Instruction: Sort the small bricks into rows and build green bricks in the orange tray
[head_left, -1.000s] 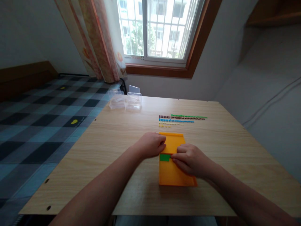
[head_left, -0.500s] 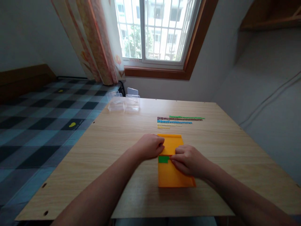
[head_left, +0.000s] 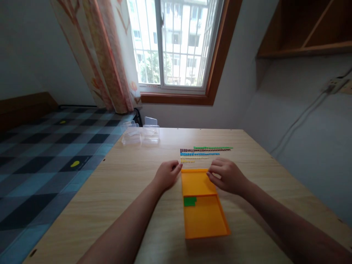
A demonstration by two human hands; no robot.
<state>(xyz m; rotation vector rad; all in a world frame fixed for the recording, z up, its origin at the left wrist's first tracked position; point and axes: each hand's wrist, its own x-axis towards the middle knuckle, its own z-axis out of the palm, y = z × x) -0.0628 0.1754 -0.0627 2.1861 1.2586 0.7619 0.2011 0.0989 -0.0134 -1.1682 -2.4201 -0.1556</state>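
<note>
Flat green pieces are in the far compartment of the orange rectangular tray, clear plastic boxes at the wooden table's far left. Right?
No, wrong compartment: the head view shows the flat green pieces in the near compartment of the orange rectangular tray. The clear plastic boxes are at the far left of the wooden table, as stated.

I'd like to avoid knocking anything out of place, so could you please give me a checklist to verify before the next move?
1. Orange tray on the table: ok.
2. Green shape in the near compartment's far left corner: ok.
3. Rows of small coloured pieces laid out beyond the tray: ok.
4. Clear containers apart from the tray: ok, at the table's far left.
5. Left hand free of any piece: cannot tell.
6. Right hand free of any piece: cannot tell.
</note>
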